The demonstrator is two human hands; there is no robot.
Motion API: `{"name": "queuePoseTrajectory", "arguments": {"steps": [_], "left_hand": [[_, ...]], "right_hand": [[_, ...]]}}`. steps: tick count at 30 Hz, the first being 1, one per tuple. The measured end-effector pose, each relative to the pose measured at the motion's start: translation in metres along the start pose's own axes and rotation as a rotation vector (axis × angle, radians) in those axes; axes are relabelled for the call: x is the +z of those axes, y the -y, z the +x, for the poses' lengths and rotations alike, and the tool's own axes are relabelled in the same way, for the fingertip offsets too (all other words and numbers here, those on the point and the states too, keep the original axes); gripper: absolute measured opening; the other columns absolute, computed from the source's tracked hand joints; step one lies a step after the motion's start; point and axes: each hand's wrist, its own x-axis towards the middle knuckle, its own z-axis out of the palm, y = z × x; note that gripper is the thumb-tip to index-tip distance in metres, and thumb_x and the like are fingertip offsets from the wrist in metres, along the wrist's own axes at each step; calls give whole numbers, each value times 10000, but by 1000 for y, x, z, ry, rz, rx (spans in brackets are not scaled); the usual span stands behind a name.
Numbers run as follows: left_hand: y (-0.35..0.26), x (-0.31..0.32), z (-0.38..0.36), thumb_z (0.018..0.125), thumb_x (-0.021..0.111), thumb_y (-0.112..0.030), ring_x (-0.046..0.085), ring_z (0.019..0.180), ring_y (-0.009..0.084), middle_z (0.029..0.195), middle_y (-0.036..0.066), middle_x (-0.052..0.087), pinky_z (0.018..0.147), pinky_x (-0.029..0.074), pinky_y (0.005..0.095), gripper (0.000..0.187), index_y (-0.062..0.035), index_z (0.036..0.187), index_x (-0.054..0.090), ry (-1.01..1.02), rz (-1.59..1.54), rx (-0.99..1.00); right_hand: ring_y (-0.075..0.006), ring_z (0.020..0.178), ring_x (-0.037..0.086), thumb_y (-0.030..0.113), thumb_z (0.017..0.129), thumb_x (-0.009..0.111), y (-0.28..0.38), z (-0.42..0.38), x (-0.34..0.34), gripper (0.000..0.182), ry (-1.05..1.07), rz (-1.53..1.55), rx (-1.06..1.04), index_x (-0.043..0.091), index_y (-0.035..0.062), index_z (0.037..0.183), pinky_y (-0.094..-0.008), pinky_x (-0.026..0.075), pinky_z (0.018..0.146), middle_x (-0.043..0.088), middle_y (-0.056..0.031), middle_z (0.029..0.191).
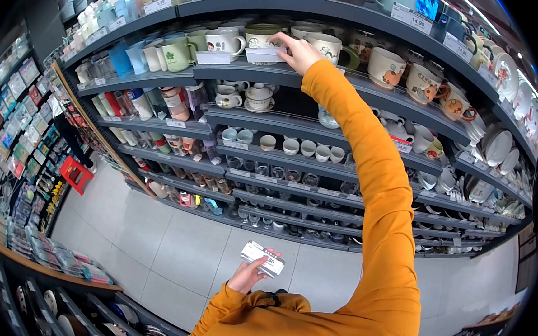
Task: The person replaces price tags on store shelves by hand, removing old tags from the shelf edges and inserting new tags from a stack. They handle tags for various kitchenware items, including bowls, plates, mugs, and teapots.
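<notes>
My right hand reaches up to the mug shelf, its fingers bent at the edge of a price label in front of a cream mug with a green rim. Whether the fingertips pinch the label is hard to make out. A white mug with dark characters stands to the left, and another cream mug is just behind the hand. Low in front of my body, my left hand holds a stack of white price labels, thumb across the top one.
Shelves below hold teapots, small cups and glasses. Plates stand at the right. A red stool is on the tiled floor at the left, near a partly visible person. Another shelf unit is at the lower left.
</notes>
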Motion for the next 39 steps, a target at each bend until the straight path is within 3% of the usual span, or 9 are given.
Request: {"name": "queuePoseTrajectory", "arguments": {"steps": [8, 13, 16, 18, 21, 23, 31, 35, 39], "left_hand": [[-1, 5, -5, 974, 488, -190, 585, 1082, 150, 1279, 96, 581, 766, 483, 251, 350, -68, 1302, 462, 5, -1, 6], [0, 11, -4, 964, 523, -194, 606, 1032, 126, 1241, 89, 607, 689, 486, 217, 336, -65, 1273, 499, 6, 6, 27], [8, 17, -1, 943, 568, -222, 644, 924, 120, 1122, 78, 653, 610, 492, 216, 333, -42, 1222, 551, -131, 66, 117], [13, 15, 1, 921, 610, -238, 640, 845, 103, 1038, 55, 664, 556, 458, 202, 314, -50, 1170, 576, -214, 90, 124], [21, 13, 10, 895, 655, -244, 604, 701, 74, 890, 20, 661, 486, 401, 195, 267, -64, 1082, 593, -270, 140, 161], [25, 15, 15, 893, 658, -239, 592, 662, 72, 865, 19, 659, 486, 403, 199, 251, -63, 1060, 596, -278, 212, 164], [51, 53, 33, 888, 667, -260, 571, 642, 55, 837, 7, 648, 482, 395, 194, 257, -57, 1035, 610, -140, 320, 29], [57, 71, 33, 916, 629, -268, 614, 738, 57, 932, 10, 670, 515, 428, 188, 276, -75, 1111, 596, -24, 303, -13], [62, 71, 29, 942, 584, -288, 643, 926, 109, 1049, 29, 661, 619, 488, 205, 304, -84, 1167, 576, 45, 244, -83]], "right_hand": [[-295, 940, 629, 190, 907, 557, -10, -5, 11, 186, -45, -112, -154, 667, 117, 1040, -378, 512, 820, 657, -91, 1008], [-274, 897, 634, 184, 908, 572, 23, -47, 8, 204, -320, -44, -311, 650, 67, 1056, -357, 518, 811, 645, -116, 975], [-217, 870, 636, 179, 914, 589, 57, -146, 18, 204, -117, 504, -202, 632, -7, 984, -333, 515, 773, 650, -133, 947], [-185, 793, 623, 192, 913, 609, 86, -247, 27, 190, 245, 615, 148, 648, 9, 948, -315, 520, 718, 651, -104, 880], [-130, 806, 635, 225, 836, 728, 104, -390, 73, 201, 385, 872, 521, 650, 49, 889, -278, 520, 721, 666, -42, 852], [-106, 720, 618, 221, 822, 745, 135, -431, 60, 224, 361, 946, 801, 624, 34, 803, -243, 500, 662, 651, -41, 760], [-109, 722, 648, 162, 844, 721, 132, -495, 48, 211, 13, 881, 900, 607, -14, 817, -246, 508, 693, 669, -57, 760], [-99, 728, 638, 127, 874, 680, 120, -507, 32, 168, -156, 885, 1020, 613, -22, 833, -241, 501, 698, 665, -49, 763], [-89, 704, 600, 113, 940, 576, 91, -480, -16, 163, -312, 878, 904, 601, -31, 868, -242, 483, 674, 649, -59, 747]]}}
